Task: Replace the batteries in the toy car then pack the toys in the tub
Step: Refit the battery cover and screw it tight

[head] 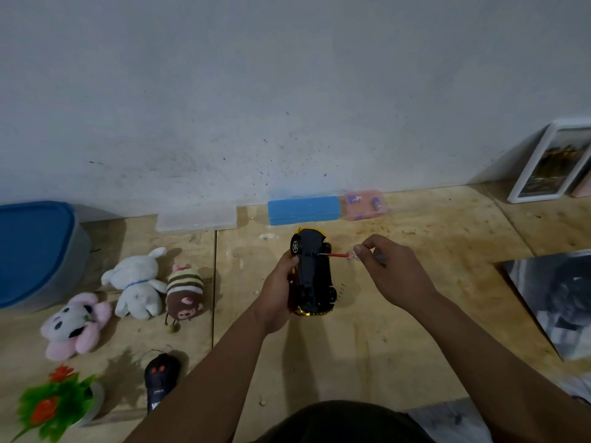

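My left hand (277,290) grips a yellow toy car (312,272) turned so its black underside faces me, held above the wooden floor. My right hand (388,270) pinches a small red-handled screwdriver (339,256) whose tip touches the car's underside near the middle. A grey tub with a blue lid (30,251) stands at the far left by the wall. Three plush toys lie to the left: a white rabbit (136,281), a brown striped monkey (185,294) and a pink-and-white panda (75,324). A black remote control (160,380) lies near my left forearm.
Against the wall sit a clear box (196,221), a blue box (303,210) and a pink box holding small items (366,204). A fake potted plant (56,407) is at bottom left. A framed picture (555,163) leans at right; a dark print (556,298) lies on the floor.
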